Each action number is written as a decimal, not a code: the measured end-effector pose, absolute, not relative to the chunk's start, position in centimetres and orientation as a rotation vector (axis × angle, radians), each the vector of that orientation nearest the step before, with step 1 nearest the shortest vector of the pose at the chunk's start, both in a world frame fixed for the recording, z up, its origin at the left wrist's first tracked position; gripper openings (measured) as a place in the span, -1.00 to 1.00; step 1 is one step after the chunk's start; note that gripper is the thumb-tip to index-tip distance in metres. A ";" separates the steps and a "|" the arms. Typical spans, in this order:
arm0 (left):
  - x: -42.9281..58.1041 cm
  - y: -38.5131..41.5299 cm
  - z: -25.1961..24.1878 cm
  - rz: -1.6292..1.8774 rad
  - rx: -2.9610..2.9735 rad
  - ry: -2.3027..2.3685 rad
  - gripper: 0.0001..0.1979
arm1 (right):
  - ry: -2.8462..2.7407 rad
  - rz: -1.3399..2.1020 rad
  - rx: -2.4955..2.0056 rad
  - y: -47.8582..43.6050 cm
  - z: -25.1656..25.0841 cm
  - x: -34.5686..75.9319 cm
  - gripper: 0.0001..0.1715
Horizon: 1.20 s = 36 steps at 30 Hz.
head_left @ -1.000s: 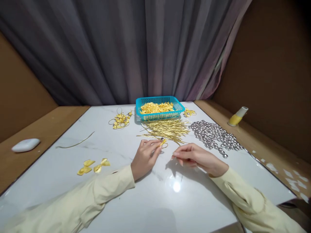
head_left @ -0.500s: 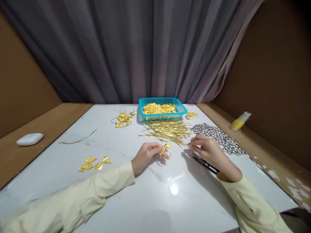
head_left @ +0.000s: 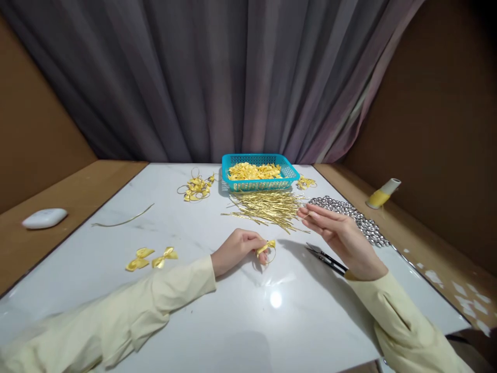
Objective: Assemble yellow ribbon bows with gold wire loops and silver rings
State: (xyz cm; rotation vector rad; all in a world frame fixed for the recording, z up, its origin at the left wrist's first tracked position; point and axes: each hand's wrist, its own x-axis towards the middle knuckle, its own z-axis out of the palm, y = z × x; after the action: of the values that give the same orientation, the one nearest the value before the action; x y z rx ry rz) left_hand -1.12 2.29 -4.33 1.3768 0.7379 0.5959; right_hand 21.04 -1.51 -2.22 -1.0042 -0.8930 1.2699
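Observation:
My left hand (head_left: 243, 251) pinches a yellow ribbon bow (head_left: 267, 246), from which a thin gold cord loop hangs below the fingertips. Over on the right, my right hand (head_left: 337, 228) is raised with its fingers stretched out, and I make out nothing held in it. Its fingertips are beside the pile of gold cord pieces (head_left: 272, 207) and in front of the heap of silver beads (head_left: 349, 215). Black thread snips (head_left: 328, 260) lie under that hand on the white table. Two more yellow bows, a folded one (head_left: 140, 259) and a flatter one (head_left: 165, 257), rest left of my left hand.
A blue basket (head_left: 264, 185) of yellow bows stands at the back. Finished-looking bows with loops (head_left: 198, 189) lie left of it, a smaller group (head_left: 306, 182) right. A single cord (head_left: 124, 221), a white device (head_left: 44, 218) and a yellow thread cone (head_left: 383, 194) sit toward the sides.
My right hand has risen slightly and its fingers have straightened out of a pinch. The bow in my left hand has moved slightly right and down, its loop turning.

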 end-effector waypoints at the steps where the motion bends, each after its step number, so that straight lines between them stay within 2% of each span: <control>1: -1.1 2.3 -4.3 0.594 1.389 0.737 -0.78 | -0.826 1.341 -0.926 -1.4 -2.3 21.0 -0.73; 5: -1.1 2.1 -4.3 0.585 1.422 0.741 -0.79 | -0.625 1.496 -0.719 -0.9 -2.9 21.1 -0.81; 11: -1.1 1.9 -4.3 0.503 1.434 0.728 -0.80 | -0.547 1.539 -0.595 -0.4 -3.1 21.1 -0.92; 16: -1.2 2.0 -4.4 0.502 1.486 0.746 -0.77 | -0.670 1.464 -0.638 -0.6 -3.0 20.6 -0.71; 20: -1.1 2.2 -4.6 0.567 1.442 0.773 -0.73 | -0.709 1.551 -0.646 -1.2 -2.7 20.3 -0.45; 21: -1.0 2.2 -4.5 0.579 1.410 0.782 -0.73 | -0.716 1.567 -0.658 -1.3 -2.7 20.2 -0.45; 22: -0.9 2.2 -4.4 0.586 1.373 0.797 -0.74 | -0.720 1.576 -0.683 -1.4 -2.7 20.1 -0.49; 25: -0.5 1.9 -3.7 0.590 1.288 0.890 -0.75 | -0.777 1.569 -0.803 -1.8 -2.6 19.7 -0.80; 27: -0.1 1.4 -3.2 0.638 1.301 0.973 -0.75 | -0.908 1.552 -0.885 -2.3 -2.5 19.1 -0.91; 31: 0.5 0.4 -2.6 0.797 1.427 0.960 -0.75 | -1.186 1.453 -1.043 -3.4 -2.4 17.3 -0.81; 36: 0.6 -0.4 -2.4 0.832 1.405 0.906 -0.71 | -1.370 1.143 -1.223 -4.1 -2.9 15.7 -0.77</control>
State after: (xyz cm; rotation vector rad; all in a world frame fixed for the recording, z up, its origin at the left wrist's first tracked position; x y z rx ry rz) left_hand 0.61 -0.36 -2.36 1.4048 0.9055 0.8318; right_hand 15.70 -4.13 -2.91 -1.2233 -1.3701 1.1426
